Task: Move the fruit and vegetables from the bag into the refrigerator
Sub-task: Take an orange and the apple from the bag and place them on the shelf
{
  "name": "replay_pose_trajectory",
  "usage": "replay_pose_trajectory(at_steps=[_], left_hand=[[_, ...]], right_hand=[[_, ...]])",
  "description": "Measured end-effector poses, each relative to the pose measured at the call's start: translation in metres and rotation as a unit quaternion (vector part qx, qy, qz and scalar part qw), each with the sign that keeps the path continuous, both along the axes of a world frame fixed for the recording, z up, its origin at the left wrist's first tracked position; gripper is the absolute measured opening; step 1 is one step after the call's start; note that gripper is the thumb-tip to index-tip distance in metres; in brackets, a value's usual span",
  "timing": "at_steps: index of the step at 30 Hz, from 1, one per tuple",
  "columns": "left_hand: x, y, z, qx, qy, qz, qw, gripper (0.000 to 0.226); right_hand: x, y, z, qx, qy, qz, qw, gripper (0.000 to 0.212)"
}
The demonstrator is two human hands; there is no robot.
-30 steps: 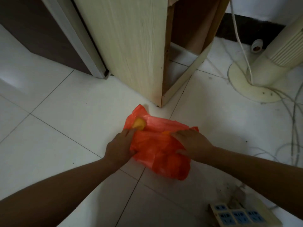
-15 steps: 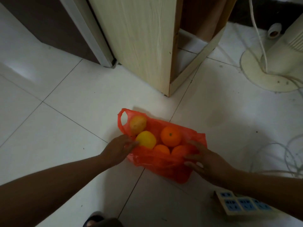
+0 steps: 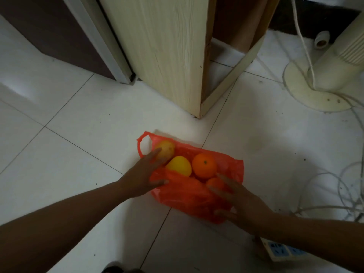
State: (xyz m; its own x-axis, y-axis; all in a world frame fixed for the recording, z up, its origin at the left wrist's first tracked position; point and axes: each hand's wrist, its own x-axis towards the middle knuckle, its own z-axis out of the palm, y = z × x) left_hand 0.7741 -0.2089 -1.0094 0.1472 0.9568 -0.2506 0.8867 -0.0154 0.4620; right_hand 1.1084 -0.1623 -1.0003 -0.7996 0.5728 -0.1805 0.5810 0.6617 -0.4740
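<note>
Red bag (image 3: 187, 198) sits between left hand (image 3: 141, 174) and right hand (image 3: 242, 205). Both lie flat: left touches a fruit (image 3: 167, 148), right the bag.

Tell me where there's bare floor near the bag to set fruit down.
Bare tiles lie left of the red bag, out to the dark panel, and between it and the wooden cabinet. Right is crowded: cables, fan base, power strip by the right hand.

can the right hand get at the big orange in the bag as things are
Probably yes. The bag lies open, the big orange sits uncovered on top, and the right hand is open just beside it, with nothing between them.
</note>
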Motion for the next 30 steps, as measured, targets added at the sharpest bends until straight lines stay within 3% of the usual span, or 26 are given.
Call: replay_pose_trajectory(at_steps=[2,5,11,15,17,19,24,27,30], left_hand=[[0.0,-0.01,0.0,-0.028,-0.015,-0.028,0.999,0.074],[0.0,-0.017,0.0,-0.028,-0.013,-0.063,0.998,0.073],[0.017,-0.028,-0.004,-0.016,0.037,-0.127,0.991,0.092],[0.035,-0.026,0.003,-0.032,0.06,-0.127,0.989,0.086],[0.036,-0.018,0.009,0.041,0.07,-0.101,0.992,0.076],[0.032,-0.003,0.021,0.089,0.084,-0.047,0.991,0.065],[0.012,0.029,0.045,0.145,0.147,0.065,0.976,0.061],[0.012,0.031,0.038,0.082,0.126,0.151,0.977,0.079],[0.02,0.022,0.021,-0.019,0.053,0.228,0.972,0.116]], right_hand=[[0.006,0.0,-0.007,0.074,-0.05,0.103,0.991,0.068],[0.006,0.017,-0.018,0.125,-0.071,0.175,0.974,0.086],[-0.006,0.077,-0.01,0.196,-0.123,0.17,0.958,0.089],[0.003,0.099,0.002,0.184,-0.151,0.169,0.956,0.098],[0.014,0.103,0.005,0.173,-0.127,0.195,0.957,0.094],[0.022,0.105,0.012,0.158,-0.089,0.192,0.965,0.073],[-0.015,0.112,0.039,0.051,-0.023,0.01,0.998,0.067],[-0.048,0.117,0.039,0.042,-0.017,-0.042,0.998,0.066],[-0.051,0.118,0.029,-0.027,-0.071,-0.08,0.994,0.086]])
